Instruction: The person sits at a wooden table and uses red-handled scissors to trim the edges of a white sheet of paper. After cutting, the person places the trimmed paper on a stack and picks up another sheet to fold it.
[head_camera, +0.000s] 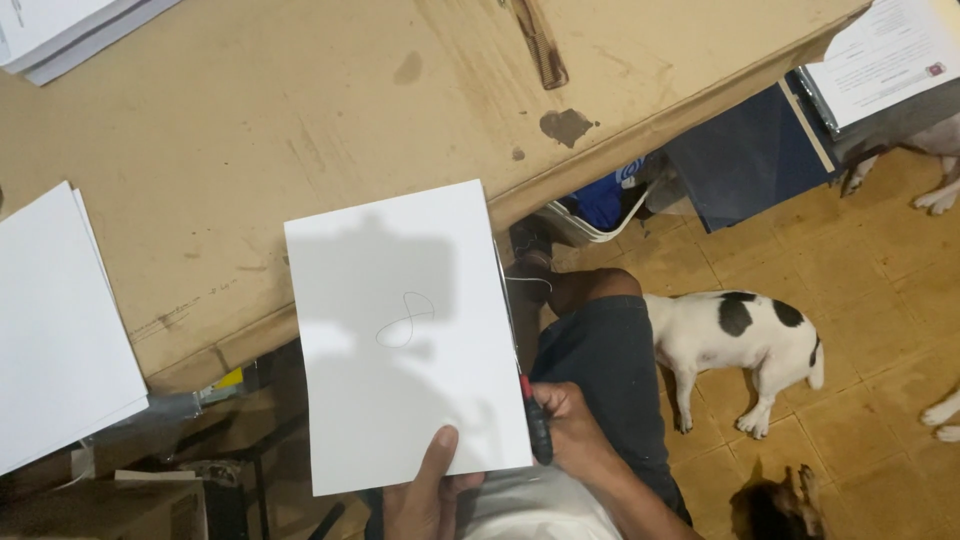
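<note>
White sheet of paper (405, 340), marked with a thin pencilled loop, is pinched at its near edge by the left hand (425, 495); a dark tool (536, 425) is gripped in the right hand (572, 432).

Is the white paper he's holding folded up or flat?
Flat. The white sheet lies spread out, all four corners showing, with the left hand pinching its bottom edge.

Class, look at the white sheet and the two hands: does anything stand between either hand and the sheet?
Nothing visible does. The left hand already grips the white sheet at its lower edge, thumb on top. The right hand holds a dark tool with a red part right against the sheet's right edge, no object between them.
</note>
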